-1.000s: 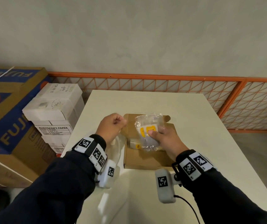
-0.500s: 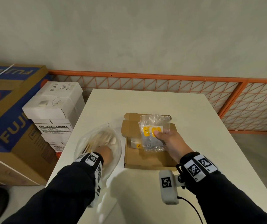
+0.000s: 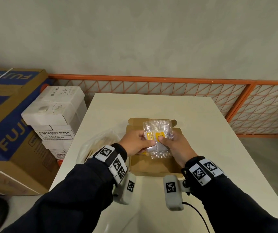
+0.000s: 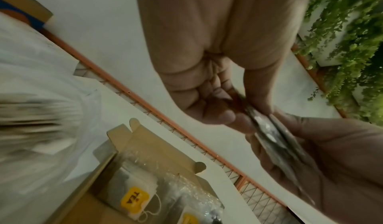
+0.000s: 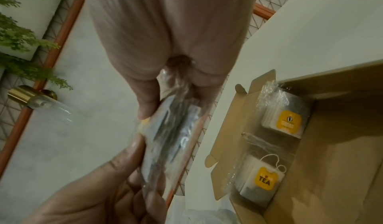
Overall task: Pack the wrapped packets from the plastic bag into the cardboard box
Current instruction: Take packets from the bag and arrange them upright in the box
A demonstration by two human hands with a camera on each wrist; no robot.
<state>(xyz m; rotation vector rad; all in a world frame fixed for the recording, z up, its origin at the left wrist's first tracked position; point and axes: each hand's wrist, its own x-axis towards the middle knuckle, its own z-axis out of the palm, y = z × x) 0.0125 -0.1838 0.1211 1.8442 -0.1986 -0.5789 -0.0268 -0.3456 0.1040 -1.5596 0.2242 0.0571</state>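
I see left hand [image 3: 135, 143] and right hand [image 3: 177, 145] both pinching crinkly clear-wrapped yellow-tagged tea packets [image 3: 157, 137] above the open brown cardboard box [image 3: 153, 163]; slick film could slip, I judge.

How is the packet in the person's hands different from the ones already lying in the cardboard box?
The held packet is up above the cardboard box, gripped by the left hand and right hand; the packed packets lie flat inside, untouched. The held one is edge-on to the wrist cameras; the packed ones show their yellow labels. All are clear-wrapped.
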